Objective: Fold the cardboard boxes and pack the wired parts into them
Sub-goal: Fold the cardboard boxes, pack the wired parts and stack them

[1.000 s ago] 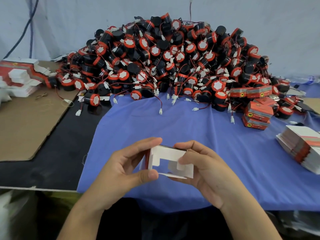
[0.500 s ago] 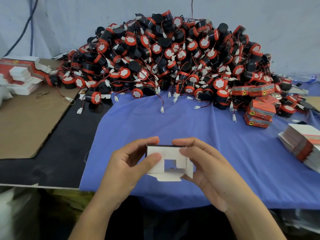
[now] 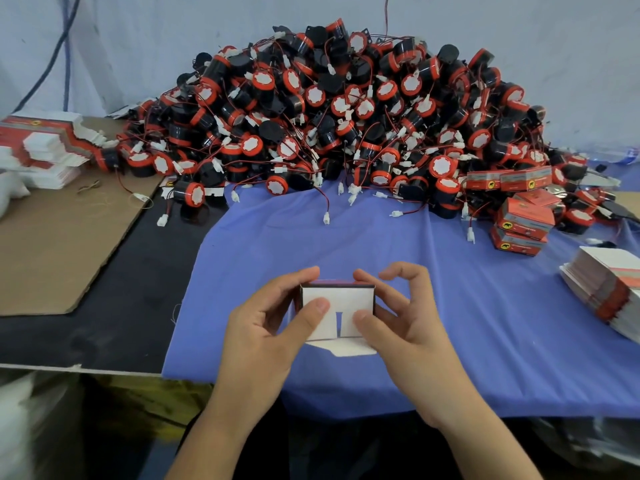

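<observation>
From the head view we see a small box [image 3: 337, 303] held in the air low over the near edge of a blue cloth [image 3: 381, 244], its white end facing us with two side flaps folded inward and nearly meeting, and a white tuck flap sticking out below. The left hand [image 3: 263, 327] grips the box's left side, thumb pressed on the left flap and fingers [image 3: 304, 273] curled over the top. The right hand [image 3: 408, 327] pinches the right side, thumb on the right flap and forefinger on the top edge, its other fingers raised clear. Behind, well apart from the box, a big pile of parts [image 3: 346, 116] with red wires lies on the worktop [image 3: 121, 306] against the wall. Closed boxes [image 3: 519, 226] sit at the pile's right edge, with flat blanks [image 3: 609, 289] near them at the far right.
</observation>
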{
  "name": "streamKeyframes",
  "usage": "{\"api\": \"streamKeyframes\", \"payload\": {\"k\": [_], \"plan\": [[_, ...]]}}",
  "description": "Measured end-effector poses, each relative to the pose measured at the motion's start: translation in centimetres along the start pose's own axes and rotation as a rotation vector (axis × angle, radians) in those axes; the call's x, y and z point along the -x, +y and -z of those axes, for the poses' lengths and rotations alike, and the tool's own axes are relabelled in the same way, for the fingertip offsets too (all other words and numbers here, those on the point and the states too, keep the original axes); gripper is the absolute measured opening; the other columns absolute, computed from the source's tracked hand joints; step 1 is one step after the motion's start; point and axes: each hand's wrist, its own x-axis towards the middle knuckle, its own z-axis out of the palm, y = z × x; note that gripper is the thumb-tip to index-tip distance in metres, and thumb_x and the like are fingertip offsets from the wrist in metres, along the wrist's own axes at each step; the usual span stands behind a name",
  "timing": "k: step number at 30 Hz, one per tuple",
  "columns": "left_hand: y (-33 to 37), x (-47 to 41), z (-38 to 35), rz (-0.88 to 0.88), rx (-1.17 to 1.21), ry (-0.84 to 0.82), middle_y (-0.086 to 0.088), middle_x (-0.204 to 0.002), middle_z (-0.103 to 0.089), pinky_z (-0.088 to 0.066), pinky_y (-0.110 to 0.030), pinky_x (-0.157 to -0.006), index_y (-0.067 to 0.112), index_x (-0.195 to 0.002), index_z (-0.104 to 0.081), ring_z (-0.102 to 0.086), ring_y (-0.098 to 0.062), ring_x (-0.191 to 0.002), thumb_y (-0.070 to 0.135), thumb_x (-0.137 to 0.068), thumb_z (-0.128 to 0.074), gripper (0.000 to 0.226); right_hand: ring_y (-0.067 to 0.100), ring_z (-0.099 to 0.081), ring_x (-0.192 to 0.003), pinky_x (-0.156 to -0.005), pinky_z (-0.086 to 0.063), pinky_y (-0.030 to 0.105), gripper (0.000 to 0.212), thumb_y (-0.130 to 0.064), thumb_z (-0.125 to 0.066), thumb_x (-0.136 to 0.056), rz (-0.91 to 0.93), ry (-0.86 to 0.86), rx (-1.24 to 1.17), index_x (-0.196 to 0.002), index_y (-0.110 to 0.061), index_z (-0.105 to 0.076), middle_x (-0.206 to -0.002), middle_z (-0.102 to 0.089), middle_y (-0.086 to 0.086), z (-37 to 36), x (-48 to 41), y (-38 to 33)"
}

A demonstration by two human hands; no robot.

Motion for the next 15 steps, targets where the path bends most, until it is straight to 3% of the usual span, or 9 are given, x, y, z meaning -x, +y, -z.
{"api": "streamKeyframes", "payload": {"k": [3, 5, 7, 8, 10, 13, 15], "plan": [[0.2, 0.0, -0.1, -0.021, 0.097, 0.035, 0.001, -0.119, -0.075, -0.057, -0.025, -0.090, 0.023, -0.109, -0.068, -0.071, -0.017, -0.109, 0.021, -0.084, -0.075, 0.027, 0.011, -0.048, -0.142, -0.102, -0.050, 0.046, 0.010, -0.025, -0.062, -0.097, 0.095, -0.040, 0.103, -0.096, -0.026, -0.052, -0.125, -0.069, 0.004, -0.2, 0.3, 0.0], [0.4, 0.0, -0.1, -0.018, 0.150, 0.055, 0.000, -0.119, -0.076, -0.058, -0.025, -0.086, 0.024, -0.103, -0.062, -0.073, -0.019, -0.106, 0.021, -0.084, -0.074, 0.022, 0.004, -0.032, -0.150, -0.110, -0.046, 0.054, 0.025, -0.043, -0.060, -0.100, 0.121, -0.128, 0.122, -0.097, -0.019, -0.056, -0.120, -0.068, 0.003, 0.1, 0.7, -0.1], [0.6, 0.1, -0.2, -0.026, 0.166, 0.084, 0.001, -0.118, -0.076, -0.056, -0.019, -0.082, 0.024, -0.097, -0.059, -0.073, -0.016, -0.105, 0.022, -0.084, -0.073, 0.018, 0.006, -0.026, -0.153, -0.108, -0.049, 0.046, 0.037, -0.053, -0.068, -0.093, 0.100, -0.192, 0.086, -0.104, -0.019, -0.058, -0.137, -0.063, -0.007, 0.2, 1.0, -0.4], [0.7, 0.2, -0.2, -0.035, 0.151, 0.089, 0.001, -0.118, -0.076, -0.055, -0.017, -0.081, 0.024, -0.094, -0.059, -0.073, -0.014, -0.106, 0.022, -0.085, -0.073, 0.016, 0.007, -0.027, -0.153, -0.103, -0.052, 0.037, 0.037, -0.050, -0.074, -0.089, 0.094, -0.193, 0.082, -0.104, -0.020, -0.058, -0.143, -0.060, -0.010, 0.1, 1.1, -0.5], [0.8, 0.4, -0.5, -0.063, 0.099, 0.084, 0.003, -0.119, -0.075, -0.053, -0.017, -0.083, 0.023, -0.089, -0.061, -0.071, -0.013, -0.109, 0.022, -0.086, -0.072, 0.011, 0.006, -0.032, -0.151, -0.090, -0.054, 0.025, 0.025, -0.033, -0.079, -0.087, 0.125, -0.121, 0.064, -0.095, -0.021, -0.059, -0.137, -0.066, -0.006, -0.3, 1.0, -0.5], [0.9, 0.6, -0.9, -0.108, 0.053, 0.065, 0.007, -0.121, -0.074, -0.053, -0.017, -0.086, 0.019, -0.089, -0.065, -0.069, -0.012, -0.115, 0.025, -0.095, -0.066, 0.008, 0.006, -0.041, -0.146, -0.083, -0.056, 0.024, 0.020, -0.015, -0.075, -0.090, 0.171, 0.024, 0.007, -0.084, -0.014, -0.056, -0.117, -0.074, 0.007, -1.2, 0.9, -0.4], [1.2, 0.9, -1.2, -0.175, 0.010, 0.033, 0.008, -0.124, -0.072, -0.049, -0.014, -0.091, 0.015, -0.095, -0.066, -0.065, -0.011, -0.122, 0.033, -0.104, -0.060, 0.021, 0.008, -0.050, -0.139, -0.082, -0.055, 0.022, 0.024, -0.010, -0.076, -0.088, 0.179, 0.109, -0.064, -0.086, -0.014, -0.053, -0.123, -0.072, 0.005, -1.6, 0.9, -0.6]]}}
